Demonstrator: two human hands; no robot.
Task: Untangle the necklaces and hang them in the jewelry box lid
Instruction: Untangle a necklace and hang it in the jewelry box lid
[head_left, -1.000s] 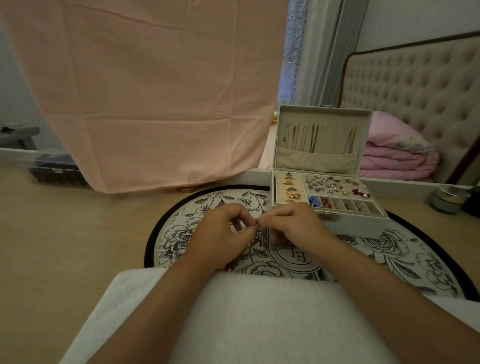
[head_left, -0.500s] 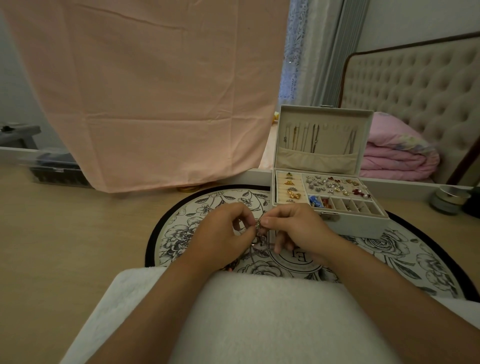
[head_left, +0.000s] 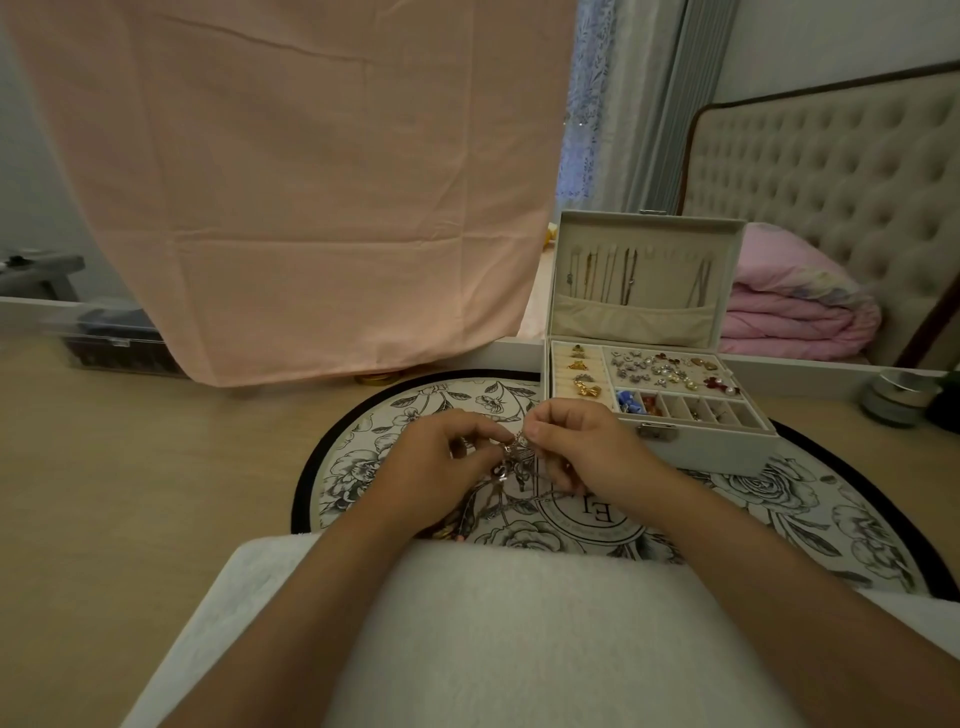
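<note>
**Knotted necklaces held between 2 hands beside an open jewelry box**

A clump of tangled necklaces (head_left: 511, 457) is held just above a round floral mat (head_left: 363, 467), near the mat's centre, between a person's 2 hands. The left hand (head_left: 441, 467) is curled, its grip closed tight on the clump from 9 o'clock with thumb and forefinger. The right hand (head_left: 587, 447) is brought in from 3 o'clock, its grip likewise narrowed to a pinch on the top of the knot, the lower fingers curled toward the chains beneath. Loose strands are seen trailing from the knot toward 7 o'clock, down onto the mat and partly hidden under the left hand.

The jewelry box (head_left: 717, 447) is set on the mat at 2 o'clock from the hands, close to the right knuckles. Its lid (head_left: 649, 221) is stood upright, with several hung chains (head_left: 628, 275) dropping into a fabric pocket. Gold rings (head_left: 584, 371) and small earrings (head_left: 660, 369) are laid in the tray compartments.

A white towel (head_left: 519, 623) is spread under both forearms at 6 o'clock. A pink cloth (head_left: 311, 182) is hung at 11 o'clock above the wooden surface (head_left: 130, 493), and a folded pink blanket (head_left: 795, 312) is seen at 2 o'clock behind the box.
</note>
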